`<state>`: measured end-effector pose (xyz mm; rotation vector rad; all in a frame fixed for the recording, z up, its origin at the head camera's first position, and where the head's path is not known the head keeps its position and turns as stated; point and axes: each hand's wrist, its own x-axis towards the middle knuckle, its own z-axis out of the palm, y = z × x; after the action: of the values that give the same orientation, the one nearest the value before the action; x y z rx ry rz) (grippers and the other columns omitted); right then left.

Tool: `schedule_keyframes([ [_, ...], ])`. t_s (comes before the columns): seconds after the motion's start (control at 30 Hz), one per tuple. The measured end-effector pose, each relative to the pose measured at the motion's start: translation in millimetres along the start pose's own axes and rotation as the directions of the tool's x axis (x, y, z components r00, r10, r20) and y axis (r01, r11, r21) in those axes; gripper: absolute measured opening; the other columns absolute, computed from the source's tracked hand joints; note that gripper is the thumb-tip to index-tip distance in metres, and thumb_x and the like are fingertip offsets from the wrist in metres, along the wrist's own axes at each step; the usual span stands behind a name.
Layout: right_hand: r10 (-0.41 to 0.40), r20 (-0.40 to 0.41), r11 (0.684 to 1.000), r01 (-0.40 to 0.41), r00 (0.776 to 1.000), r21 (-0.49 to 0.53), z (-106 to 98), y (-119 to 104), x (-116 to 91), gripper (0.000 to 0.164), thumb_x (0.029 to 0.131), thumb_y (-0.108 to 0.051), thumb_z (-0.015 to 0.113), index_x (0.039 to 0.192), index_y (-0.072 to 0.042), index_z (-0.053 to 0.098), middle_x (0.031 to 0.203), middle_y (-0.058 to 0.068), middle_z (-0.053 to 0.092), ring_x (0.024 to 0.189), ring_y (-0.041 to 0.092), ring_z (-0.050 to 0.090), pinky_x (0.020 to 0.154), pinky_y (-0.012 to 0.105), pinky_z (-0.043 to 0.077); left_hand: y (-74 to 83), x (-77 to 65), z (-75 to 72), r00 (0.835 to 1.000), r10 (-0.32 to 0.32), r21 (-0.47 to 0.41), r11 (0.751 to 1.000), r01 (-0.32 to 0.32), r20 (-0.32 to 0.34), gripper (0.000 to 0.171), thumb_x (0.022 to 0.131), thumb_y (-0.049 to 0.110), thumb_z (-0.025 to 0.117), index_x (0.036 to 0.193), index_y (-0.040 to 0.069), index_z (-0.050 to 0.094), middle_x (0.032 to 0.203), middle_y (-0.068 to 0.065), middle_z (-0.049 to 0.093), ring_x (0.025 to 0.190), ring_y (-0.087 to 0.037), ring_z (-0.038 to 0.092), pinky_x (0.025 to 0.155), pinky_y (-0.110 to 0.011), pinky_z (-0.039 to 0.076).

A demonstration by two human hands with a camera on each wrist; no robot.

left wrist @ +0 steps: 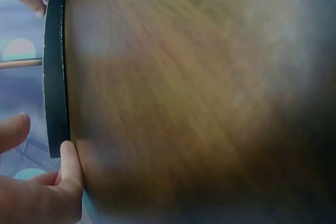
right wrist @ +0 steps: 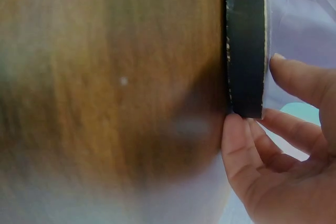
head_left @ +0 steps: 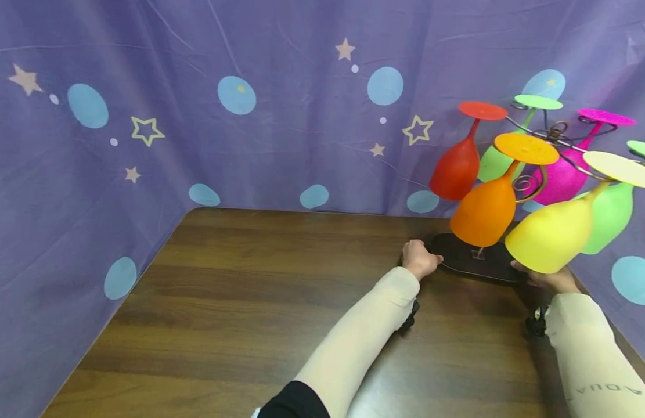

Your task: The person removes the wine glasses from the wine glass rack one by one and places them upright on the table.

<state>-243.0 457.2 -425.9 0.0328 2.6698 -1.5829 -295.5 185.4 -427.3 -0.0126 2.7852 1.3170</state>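
Purple star-patterned cloth (head_left: 301,35) backs the wooden table (head_left: 249,290), and your right sleeve (head_left: 588,348) carries faint letters resembling "AQUA". Your arms reach forward, left hand (head_left: 420,258) and right hand (head_left: 554,280) gripping opposite ends of the black base (head_left: 458,258) at the table's far right, its long axis running roughly left-right, colored goblets (head_left: 484,212) hanging bowl-down above.

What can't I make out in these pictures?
- Head view: part of the right hand, hidden by the matte yellow goblet.
- Head view: part of the foot of the rightmost light-green goblet, cut off by the right edge.
- Right wrist view: the far end of the flat black base, cut off by the top edge.
- Left wrist view: fine grain on the brown wooden table, blurred.
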Motion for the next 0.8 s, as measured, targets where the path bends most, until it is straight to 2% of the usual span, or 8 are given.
schedule_keyframes([
  [0.07, -0.024, -0.054, 0.999, 0.022, 0.998, -0.031, 2.1, 0.7, -0.6, 0.025, 0.093, -0.018, 0.062, 0.097, -0.039, 0.049, 0.093, -0.030, 0.044, 0.113, 0.048, 0.047, 0.084, 0.071, 0.037, 1.3, 1.3, 1.8, 1.000, 0.003, 0.021, 1.000, -0.003, 0.002, 0.049, 0.076, 0.032, 0.080, 0.117, 0.007, 0.068, 0.116, -0.008, 0.064, 0.113, -0.022, 0.056, 0.094, -0.023, 0.044],
  [0.2, -0.040, -0.121, 0.994, 0.027, 0.992, -0.108, 5.0, 1.3, -0.8, 0.015, 0.092, -0.016, 0.063, 0.104, -0.019, 0.053, 0.085, -0.034, 0.044, 0.090, 0.016, 0.058, 0.083, 0.069, 0.040, 4.6, 2.1, 5.5, 1.000, 0.027, 0.062, 0.998, -0.028, 0.014, 0.047, 0.077, 0.032, 0.079, 0.117, 0.010, 0.068, 0.116, -0.006, 0.066, 0.113, -0.020, 0.057, 0.093, -0.021, 0.044],
  [0.33, -0.036, -0.177, 0.982, 0.002, 0.984, -0.188, 7.8, -1.8, 0.1, 0.036, 0.090, -0.014, 0.065, 0.109, 0.009, 0.043, 0.082, -0.020, 0.047, 0.087, 0.024, 0.059, 0.078, 0.065, 0.045, 7.2, 2.1, 8.0, 0.998, 0.066, 0.137, 0.989, -0.063, -0.019, 0.036, 0.077, 0.030, 0.078, 0.106, 0.011, 0.073, 0.106, -0.005, 0.069, 0.104, -0.018, 0.061, 0.086, -0.019, 0.047],
  [0.4, -0.050, -0.197, 0.980, 0.010, 0.979, -0.200, 9.0, -2.7, 0.5, 0.037, 0.088, -0.010, 0.067, 0.109, 0.010, 0.044, 0.081, -0.019, 0.047, 0.085, 0.023, 0.058, 0.076, 0.064, 0.047, 7.2, 2.5, 9.5, 0.996, 0.081, 0.174, 0.982, -0.072, -0.046, 0.030, 0.077, 0.030, 0.078, 0.099, 0.011, 0.074, 0.101, -0.005, 0.070, 0.099, -0.018, 0.063, 0.082, -0.020, 0.049],
  [0.53, -0.113, -0.228, 0.983, 0.076, 0.967, -0.164, 9.0, -1.6, -0.1, 0.020, 0.083, -0.001, 0.071, 0.096, -0.008, 0.058, 0.070, -0.014, 0.048, 0.061, 0.002, 0.046, 0.057, 0.037, 0.055, 6.5, 4.8, 16.1, 0.991, 0.086, 0.204, 0.977, -0.063, -0.107, 0.026, 0.074, 0.032, 0.079, 0.089, 0.011, 0.075, 0.093, -0.006, 0.071, 0.090, -0.019, 0.066, 0.074, -0.023, 0.052],
  [0.6, -0.154, -0.218, 0.985, 0.134, 0.964, -0.105, 8.8, 0.5, -1.0, 0.031, 0.082, 0.005, 0.069, 0.090, -0.024, 0.061, 0.066, -0.011, 0.048, 0.055, 0.004, 0.043, 0.046, 0.025, 0.043, 6.8, 6.8, 19.4, 0.990, 0.064, 0.200, 0.979, -0.037, -0.127, 0.027, 0.073, 0.032, 0.080, 0.087, 0.010, 0.075, 0.092, -0.006, 0.070, 0.087, -0.019, 0.066, 0.072, -0.024, 0.053],
  [0.7, -0.163, -0.200, 0.984, 0.173, 0.966, 0.031, 8.9, 2.4, -1.3, 0.052, 0.080, 0.010, 0.066, 0.083, -0.041, 0.057, 0.067, -0.011, 0.050, 0.056, 0.005, 0.045, 0.043, 0.024, 0.036, 8.0, 9.1, 21.9, 0.989, 0.042, 0.218, 0.976, -0.009, -0.145, 0.026, 0.072, 0.030, 0.081, 0.085, 0.009, 0.074, 0.090, -0.006, 0.069, 0.086, -0.018, 0.066, 0.071, -0.024, 0.053],
  [0.8, -0.135, -0.197, 0.991, 0.137, 0.971, 0.000, 9.6, 1.7, -0.1, 0.038, 0.081, 0.008, 0.067, 0.092, -0.027, 0.061, 0.071, -0.011, 0.051, 0.062, 0.005, 0.046, 0.050, 0.029, 0.044, 9.6, 10.0, 23.0, 0.989, 0.028, 0.213, 0.977, 0.003, -0.145, 0.026, 0.072, 0.029, 0.081, 0.086, 0.009, 0.074, 0.090, -0.005, 0.068, 0.087, -0.017, 0.065, 0.072, -0.024, 0.053],
])
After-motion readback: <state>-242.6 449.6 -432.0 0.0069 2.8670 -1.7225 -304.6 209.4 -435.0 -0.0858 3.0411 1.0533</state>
